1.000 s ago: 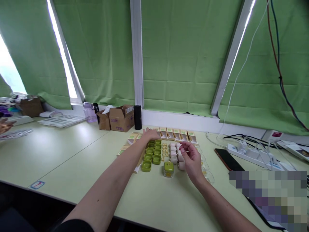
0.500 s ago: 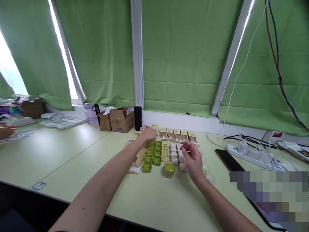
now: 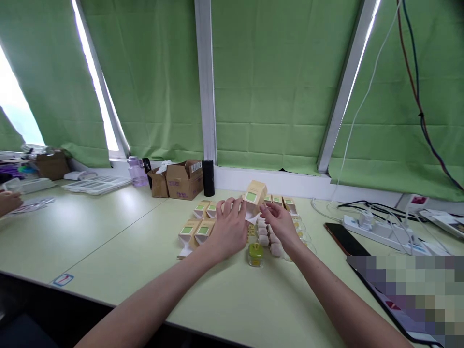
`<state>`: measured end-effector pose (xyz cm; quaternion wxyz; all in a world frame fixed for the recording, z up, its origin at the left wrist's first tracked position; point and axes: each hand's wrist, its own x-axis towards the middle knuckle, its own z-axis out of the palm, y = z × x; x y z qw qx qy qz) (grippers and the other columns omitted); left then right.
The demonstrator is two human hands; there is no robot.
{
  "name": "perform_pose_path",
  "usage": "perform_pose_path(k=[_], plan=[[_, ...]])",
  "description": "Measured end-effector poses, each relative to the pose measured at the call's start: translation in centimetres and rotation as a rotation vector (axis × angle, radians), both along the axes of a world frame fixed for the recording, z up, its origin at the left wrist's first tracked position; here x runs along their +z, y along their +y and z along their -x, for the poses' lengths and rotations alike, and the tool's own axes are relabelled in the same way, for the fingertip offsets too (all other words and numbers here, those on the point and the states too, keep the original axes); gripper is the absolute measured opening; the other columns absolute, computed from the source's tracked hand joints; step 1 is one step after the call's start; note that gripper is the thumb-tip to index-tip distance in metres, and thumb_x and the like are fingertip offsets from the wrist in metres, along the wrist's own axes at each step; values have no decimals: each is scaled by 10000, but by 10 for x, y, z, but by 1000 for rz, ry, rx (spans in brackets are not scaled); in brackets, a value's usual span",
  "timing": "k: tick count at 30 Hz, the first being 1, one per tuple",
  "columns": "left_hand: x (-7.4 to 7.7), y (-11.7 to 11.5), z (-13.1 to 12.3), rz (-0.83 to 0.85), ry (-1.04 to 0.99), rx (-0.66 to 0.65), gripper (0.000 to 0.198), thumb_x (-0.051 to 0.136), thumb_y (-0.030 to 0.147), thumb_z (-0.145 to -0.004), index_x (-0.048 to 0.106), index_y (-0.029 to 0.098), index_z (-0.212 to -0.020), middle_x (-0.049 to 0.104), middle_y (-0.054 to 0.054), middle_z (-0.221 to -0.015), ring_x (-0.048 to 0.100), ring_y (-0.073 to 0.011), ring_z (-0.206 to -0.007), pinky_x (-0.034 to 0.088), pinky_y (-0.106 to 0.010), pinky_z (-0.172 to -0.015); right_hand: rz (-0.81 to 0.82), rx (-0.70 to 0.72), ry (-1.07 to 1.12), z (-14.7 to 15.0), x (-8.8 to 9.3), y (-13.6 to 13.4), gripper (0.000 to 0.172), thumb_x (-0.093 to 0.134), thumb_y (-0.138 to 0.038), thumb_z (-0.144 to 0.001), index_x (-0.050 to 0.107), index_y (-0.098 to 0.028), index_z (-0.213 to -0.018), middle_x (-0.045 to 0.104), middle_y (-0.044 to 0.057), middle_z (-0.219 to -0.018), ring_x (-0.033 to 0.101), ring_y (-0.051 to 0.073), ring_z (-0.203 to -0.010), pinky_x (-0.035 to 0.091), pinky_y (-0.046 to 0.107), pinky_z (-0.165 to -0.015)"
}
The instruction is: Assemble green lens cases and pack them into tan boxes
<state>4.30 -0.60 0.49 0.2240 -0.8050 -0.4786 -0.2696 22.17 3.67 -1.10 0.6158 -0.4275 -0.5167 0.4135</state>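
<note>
A small kraft paper box (image 3: 254, 192) with a green label stands tilted above the table, raised between my two hands. My left hand (image 3: 230, 224) grips its left side with curled fingers. At its lower right edge, the fingertips of my right hand (image 3: 278, 220) are pinched against it. Below the hands are pale rounded bundles (image 3: 263, 231) in columns and small yellow pieces (image 3: 251, 234). A square clear jar with a green lid (image 3: 255, 254) sits in front. My left hand and forearm hide the green square dishes.
More kraft boxes (image 3: 187, 231) stand to the left, others (image 3: 277, 199) behind. Clear containers (image 3: 308, 239), a phone (image 3: 346, 238) and a power strip (image 3: 380, 234) lie to the right. Cardboard cartons (image 3: 184, 181) and a black cylinder (image 3: 208, 178) stand behind. Another person's hand (image 3: 9, 202) is at far left.
My left hand has brought a kraft box from the back row toward the middle and right. My right hand has moved up and slightly left to meet it.
</note>
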Motion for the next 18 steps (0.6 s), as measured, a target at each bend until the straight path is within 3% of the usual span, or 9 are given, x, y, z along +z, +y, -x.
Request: perform_pose_path(k=[4,8,13,16,18], plan=[[-6,-13,-1,7,-8,-98,514,512,204,-947,508,136,-1457,576,-184,-1412,423,-373,-1324,267,-592,-1138,11,26,79,1,-1,0,644,872,-620,-646,697,-157,-1057,759,92,-902,709,252,-847,561,343,-682],[-8,-16,3,28,-104,-238,480,542,188,-940,562,187,-1420,612,-151,-1403,448,-360,-1303,290,-582,-1107,15,64,163,-9,-8,1,628,920,-540,-600,695,-174,-1058,761,87,-955,705,232,-828,570,344,-691],[-6,-5,4,84,-403,-283,361,594,235,-945,603,194,-1303,672,-126,-1276,461,-343,-1283,353,-556,-1096,-106,138,140,-18,-17,-4,597,895,-497,-685,689,-193,-1156,751,131,-1181,723,289,-1042,589,465,-938],[-5,7,2,237,-577,-278,471,677,326,-921,549,201,-1357,618,-133,-1322,453,-341,-1307,409,-548,-1095,-238,170,43,-19,-24,-12,558,821,-445,-805,628,-224,-1280,722,135,-1261,704,306,-1134,559,530,-1027],[-6,15,1,316,-626,-345,547,720,304,-891,523,223,-1395,588,-126,-1327,469,-321,-1306,445,-521,-1092,-359,141,-70,-19,-29,-17,530,752,-365,-879,571,-253,-1364,678,128,-1338,662,300,-1225,526,544,-1084]])
